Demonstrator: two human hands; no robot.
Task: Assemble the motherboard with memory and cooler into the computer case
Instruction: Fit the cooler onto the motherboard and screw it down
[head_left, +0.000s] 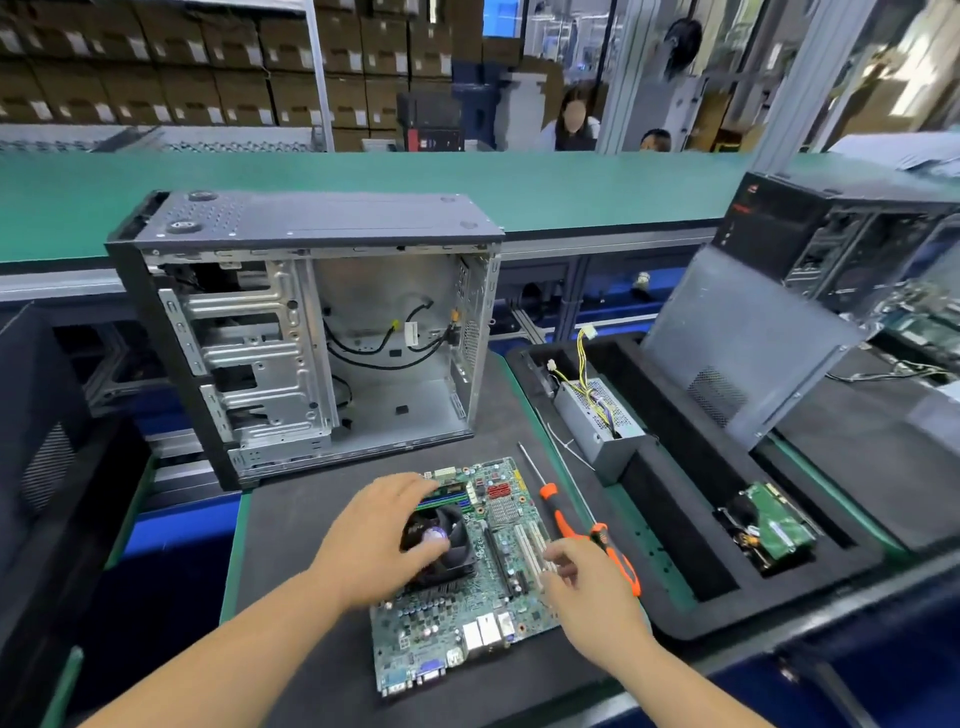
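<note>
A green motherboard (457, 613) lies flat on the dark mat in front of me. On it sits a black cooler fan (447, 540), with memory sticks (447, 496) just behind it. My left hand (376, 540) grips the cooler from the left, thumb over the fan's hub. My right hand (587, 582) hovers over the board's right edge near the white slots, fingers loosely curled and holding nothing. The open computer case (311, 332) stands upright behind the board, its side off, loose black cables hanging inside.
An orange-handled screwdriver (582, 525) lies right of the board. A black foam tray (675, 519) to the right holds a power supply (597, 415) and a hard drive (774, 525). A case side panel (737, 343) leans there. A second case (831, 234) stands at far right. Green conveyor (363, 176) behind.
</note>
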